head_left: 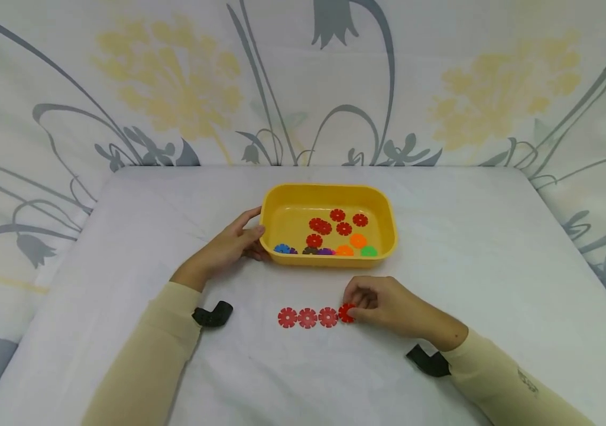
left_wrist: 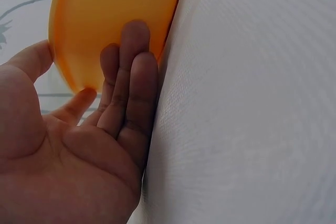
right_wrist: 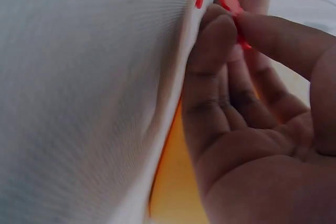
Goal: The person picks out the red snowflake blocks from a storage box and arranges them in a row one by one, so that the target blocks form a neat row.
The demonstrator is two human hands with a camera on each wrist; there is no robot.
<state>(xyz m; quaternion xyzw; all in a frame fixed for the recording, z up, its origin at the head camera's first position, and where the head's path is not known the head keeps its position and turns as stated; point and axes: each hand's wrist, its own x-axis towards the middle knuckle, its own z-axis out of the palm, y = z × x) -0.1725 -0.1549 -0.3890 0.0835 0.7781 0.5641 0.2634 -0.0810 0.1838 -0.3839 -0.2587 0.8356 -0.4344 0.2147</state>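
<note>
My right hand [head_left: 388, 302] pinches a red snowflake building disc [head_left: 347, 313] between thumb and fingers, low over the tablecloth. The disc is at the right end of a row of red discs [head_left: 307, 318]; whether it is joined to the row I cannot tell. In the right wrist view the held disc [right_wrist: 235, 17] stands on edge between thumb and index fingertip. My left hand [head_left: 233, 239] holds the left end of a yellow plastic basin [head_left: 329, 262], thumb at the rim and fingers along the outer wall [left_wrist: 105, 3].
Inside the basin lie several loose red discs [head_left: 337, 215], orange discs [head_left: 358, 241], a green disc [head_left: 369, 251] and a blue disc [head_left: 282, 249]. A white cloth [head_left: 467, 236] covers the table. Black wrist mounts [head_left: 214, 314] stick out beside both sleeves.
</note>
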